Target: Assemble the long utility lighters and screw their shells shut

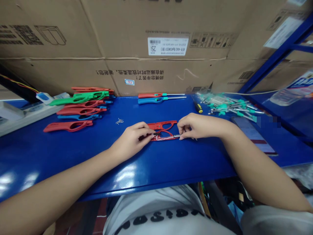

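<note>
Two red lighter casing halves lie in front of me: an upper one (pixel 158 125) and a lower one (pixel 166 138) nearer my body. In the lower half are a small black part (pixel 157 134), thin white wires (pixel 162 138) and the end of a metal tube (pixel 176 135). My left hand (pixel 132 138) pinches at the left end of the lower half, by the black part; its fingertips partly cover what they grip. From the right, my right hand (pixel 192 127) pinches the metal tube beside the casing's right end. Both hands are closed.
Red, green and blue casings (pixel 80 112) are piled left by a power strip (pixel 31 117). Small metal screws (pixel 119 121), two finished-looking lighters (pixel 154 98), a screwdriver (pixel 199 107), tubes with green parts (pixel 227 102) and a phone (pixel 254 135) lie around. Cardboard (pixel 122 39) stands behind.
</note>
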Demonstrator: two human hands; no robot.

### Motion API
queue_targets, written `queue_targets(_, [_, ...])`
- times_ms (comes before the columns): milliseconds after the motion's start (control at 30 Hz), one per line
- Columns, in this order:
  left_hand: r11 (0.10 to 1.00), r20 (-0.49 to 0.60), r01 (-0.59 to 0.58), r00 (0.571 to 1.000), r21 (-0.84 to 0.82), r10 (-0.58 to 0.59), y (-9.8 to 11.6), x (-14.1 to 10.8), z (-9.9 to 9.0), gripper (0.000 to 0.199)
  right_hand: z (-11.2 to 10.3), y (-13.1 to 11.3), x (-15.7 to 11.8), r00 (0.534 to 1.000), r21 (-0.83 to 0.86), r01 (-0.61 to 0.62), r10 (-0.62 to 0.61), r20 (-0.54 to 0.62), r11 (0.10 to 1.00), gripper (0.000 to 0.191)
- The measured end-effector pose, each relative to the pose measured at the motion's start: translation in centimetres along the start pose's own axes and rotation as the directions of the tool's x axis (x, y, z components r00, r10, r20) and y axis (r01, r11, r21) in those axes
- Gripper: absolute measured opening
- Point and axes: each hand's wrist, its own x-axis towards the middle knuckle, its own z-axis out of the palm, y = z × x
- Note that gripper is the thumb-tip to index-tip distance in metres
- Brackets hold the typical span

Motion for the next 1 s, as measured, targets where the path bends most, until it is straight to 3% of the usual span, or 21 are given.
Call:
queue_targets(467, [0.999, 0.011, -0.037, 0.999, 0.003, 0.037, -0.2, 0.1, 0.0, 0.016, 0.4, -0.2, 0.5, 0.999, -0.069, -0.047, 0.045, -0.030, 0.997, 0.020])
queue_targets(667, [0.999, 0.009, -0.029, 1.000, 0.021, 0.029, -0.1, 0.1, 0.0, 0.019, 0.4, -0.3, 0.4, 0.996, -0.030, 0.051, -0.053, -0.070, 0.998, 0.027])
queue_targets(767, [0.999, 0.000, -0.039, 0.999, 0.019, 0.039, -0.2, 0.1, 0.0, 0.019, 0.6, -0.2, 0.7, 0.998, 0.017, 0.000, 0.001, -0.064, 1.000, 0.028])
queue_targets(933, [0.999, -0.029, -0.033, 0.999, 0.019, 0.034, -0.2, 0.0, 0.1, 0.018, 0.8, 0.3, 1.6, 0.982, 0.247, -0.190, 0.185, 0.043, 0.950, 0.029])
queue_targets(1000, [0.999, -0.037, -0.028, 0.999, 0.020, 0.029, -0.2, 0.1, 0.1, 0.018, 0.9, 0.4, 1.7, 0.984, 0.250, -0.179, 0.179, 0.023, 0.951, 0.029])
